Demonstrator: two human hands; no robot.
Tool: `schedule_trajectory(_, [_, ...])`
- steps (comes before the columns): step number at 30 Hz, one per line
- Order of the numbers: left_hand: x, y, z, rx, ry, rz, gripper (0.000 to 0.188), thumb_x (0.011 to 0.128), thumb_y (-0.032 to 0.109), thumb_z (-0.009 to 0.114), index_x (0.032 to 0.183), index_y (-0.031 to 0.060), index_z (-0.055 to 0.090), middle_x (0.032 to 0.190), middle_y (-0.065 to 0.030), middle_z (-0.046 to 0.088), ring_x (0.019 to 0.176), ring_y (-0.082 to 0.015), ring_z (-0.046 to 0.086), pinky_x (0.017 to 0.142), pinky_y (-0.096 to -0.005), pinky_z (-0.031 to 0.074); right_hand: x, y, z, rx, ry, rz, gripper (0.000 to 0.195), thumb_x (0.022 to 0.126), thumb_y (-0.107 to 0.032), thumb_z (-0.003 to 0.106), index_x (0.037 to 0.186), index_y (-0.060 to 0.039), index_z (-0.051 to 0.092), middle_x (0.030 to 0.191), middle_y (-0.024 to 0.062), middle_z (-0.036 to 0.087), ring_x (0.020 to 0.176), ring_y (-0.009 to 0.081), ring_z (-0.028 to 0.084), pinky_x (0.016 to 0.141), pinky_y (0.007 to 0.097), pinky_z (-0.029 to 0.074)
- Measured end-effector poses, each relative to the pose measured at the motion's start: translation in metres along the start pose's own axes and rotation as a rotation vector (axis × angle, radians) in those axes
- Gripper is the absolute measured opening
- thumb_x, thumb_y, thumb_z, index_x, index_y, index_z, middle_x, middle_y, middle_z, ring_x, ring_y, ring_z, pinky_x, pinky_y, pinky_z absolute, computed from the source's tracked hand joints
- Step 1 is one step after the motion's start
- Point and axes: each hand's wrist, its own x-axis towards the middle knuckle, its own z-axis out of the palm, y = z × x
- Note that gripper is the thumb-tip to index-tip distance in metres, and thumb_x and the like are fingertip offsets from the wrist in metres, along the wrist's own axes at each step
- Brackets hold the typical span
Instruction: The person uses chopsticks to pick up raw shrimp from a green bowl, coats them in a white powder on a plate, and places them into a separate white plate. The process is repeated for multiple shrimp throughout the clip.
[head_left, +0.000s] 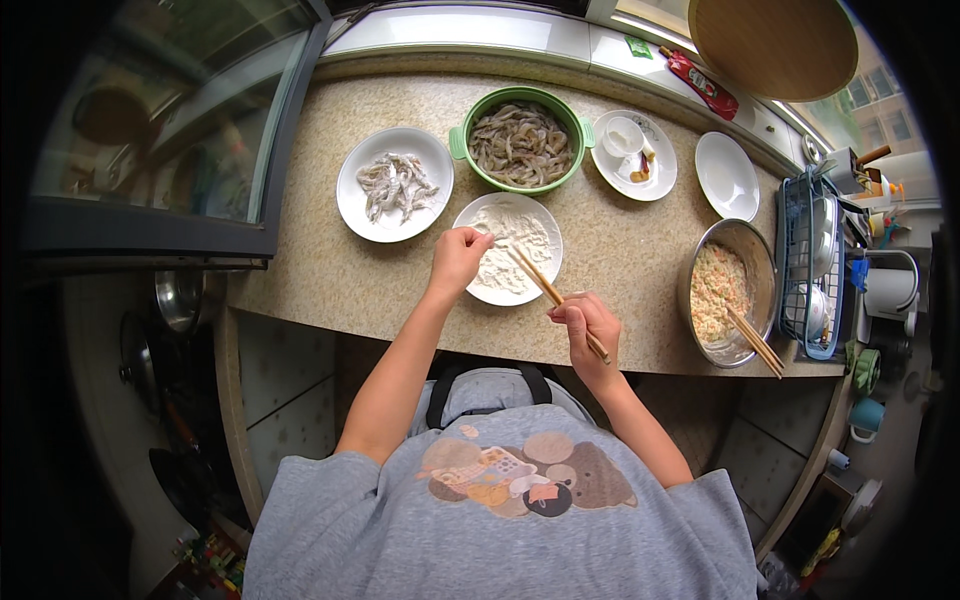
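Observation:
My left hand (457, 262) is over the left side of a white plate of flour (517, 225), its thumb and forefinger pinched together on what looks like a shrimp's tail, mostly hidden. My right hand (591, 330) grips a pair of wooden chopsticks (541, 281), whose tips reach into the flour. Behind this plate stands a green two-handled colander or pot (457, 142) full of raw grey shrimp (521, 142). To the left, several flour-coated shrimp (397, 184) lie on another white plate (356, 206).
A steel bowl (769, 262) at right holds a pale mixture with orange and green bits (716, 289) and chopsticks (754, 341). Beyond it is a blue dish rack (806, 187). A small bowl (622, 136) sits on a plate (660, 180), near an oval plate (726, 176). An open window (274, 150) overhangs the left.

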Motion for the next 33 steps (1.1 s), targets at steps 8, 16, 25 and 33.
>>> schedule_trajectory(8, [0.002, -0.008, 0.000, -0.054, -0.061, -0.035, 0.022, 0.081, 0.018, 0.064, 0.075, -0.0025, 0.066, 0.058, -0.0016, 0.057, 0.053, -0.0069, 0.046, 0.051, -0.0256, 0.037, 0.003, -0.005, -0.005, -0.093, -0.085, -0.045, 0.030, 0.095, -0.019, 0.044, 0.081, 0.0031, 0.059, 0.083, 0.0140, 0.059, 0.073, 0.0178, 0.061, 0.065, 0.0272, 0.054])
schedule_trajectory(16, [0.006, -0.004, -0.017, -0.110, -0.046, -0.035, 0.020, 0.082, 0.016, 0.063, 0.078, -0.0031, 0.066, 0.062, 0.0002, 0.058, 0.058, -0.0050, 0.046, 0.054, -0.0225, 0.037, 0.008, -0.004, -0.002, -0.093, -0.098, 0.028, 0.025, 0.093, -0.016, 0.049, 0.078, 0.0010, 0.060, 0.078, 0.0117, 0.061, 0.070, 0.0199, 0.060, 0.061, 0.0273, 0.048])
schedule_trajectory(25, [0.045, -0.015, -0.108, 0.077, 0.313, 0.022, 0.017, 0.082, 0.016, 0.064, 0.078, -0.0008, 0.062, 0.066, 0.0007, 0.057, 0.060, -0.0063, 0.046, 0.057, -0.0216, 0.040, 0.017, 0.001, -0.001, 0.062, -0.008, 0.099, 0.030, 0.094, -0.017, 0.046, 0.077, 0.0029, 0.060, 0.076, 0.0110, 0.061, 0.072, 0.0190, 0.060, 0.063, 0.0279, 0.052])
schedule_trajectory(33, [0.045, -0.034, -0.092, 0.669, 0.261, 0.111, 0.032, 0.073, 0.019, 0.070, 0.099, 0.0020, 0.061, 0.096, -0.0129, 0.055, 0.094, -0.0297, 0.052, 0.080, -0.0394, 0.043, 0.019, 0.013, -0.002, 0.038, -0.051, 0.092, 0.033, 0.095, -0.020, 0.044, 0.077, 0.0041, 0.059, 0.076, 0.0123, 0.059, 0.072, 0.0174, 0.059, 0.064, 0.0267, 0.055])
